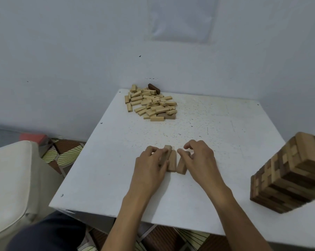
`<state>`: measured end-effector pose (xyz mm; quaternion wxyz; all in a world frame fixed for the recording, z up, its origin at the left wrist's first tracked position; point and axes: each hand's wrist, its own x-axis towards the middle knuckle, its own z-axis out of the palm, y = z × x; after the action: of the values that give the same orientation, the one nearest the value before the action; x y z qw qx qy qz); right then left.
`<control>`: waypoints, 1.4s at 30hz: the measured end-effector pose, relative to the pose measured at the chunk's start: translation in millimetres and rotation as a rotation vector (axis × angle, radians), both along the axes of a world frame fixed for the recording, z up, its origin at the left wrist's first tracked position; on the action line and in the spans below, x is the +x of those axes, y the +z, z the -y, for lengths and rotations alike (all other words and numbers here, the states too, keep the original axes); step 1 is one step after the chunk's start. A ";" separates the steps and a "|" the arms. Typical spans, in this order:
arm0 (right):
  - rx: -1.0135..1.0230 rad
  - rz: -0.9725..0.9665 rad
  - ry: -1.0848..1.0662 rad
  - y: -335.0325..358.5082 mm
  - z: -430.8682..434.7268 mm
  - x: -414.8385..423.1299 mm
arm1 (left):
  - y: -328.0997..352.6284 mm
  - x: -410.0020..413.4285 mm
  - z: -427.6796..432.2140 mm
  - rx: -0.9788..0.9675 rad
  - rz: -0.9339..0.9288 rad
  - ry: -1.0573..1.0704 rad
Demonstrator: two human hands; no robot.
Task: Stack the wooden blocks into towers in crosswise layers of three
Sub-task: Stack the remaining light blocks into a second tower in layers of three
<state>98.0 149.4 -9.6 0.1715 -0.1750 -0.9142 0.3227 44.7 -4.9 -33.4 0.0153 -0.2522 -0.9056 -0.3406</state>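
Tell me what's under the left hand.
The left hand grips a brown wooden block, whose far end sticks out past the fingers. The block's near part and the white table beneath the palm are covered.

Both bare forearms reach from the near edge toward the far side and come closer together at the wrists. The left hand [150, 164] lies palm down, its fingers curled around a wooden block [168, 148]. The right hand [198, 160], just beside it, has its thumb and bent fingers curled on a second block [181, 166].
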 end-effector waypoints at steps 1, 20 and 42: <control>-0.013 -0.025 0.013 -0.5 -0.2 0.6 | -0.8 0.2 0.3 0.012 0.009 0.005; 0.282 0.052 0.220 -5.8 -14.7 15.6 | -5.3 19.2 3.1 -0.085 -0.127 0.041; 0.160 0.147 0.330 -7.8 -21.0 14.6 | -14.1 10.2 -11.1 -0.045 -0.148 -0.006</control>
<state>112.6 170.4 -17.4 0.0625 -0.0315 -0.9634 0.2589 54.9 6.2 -47.5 0.0756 -0.2798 -0.9087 -0.3004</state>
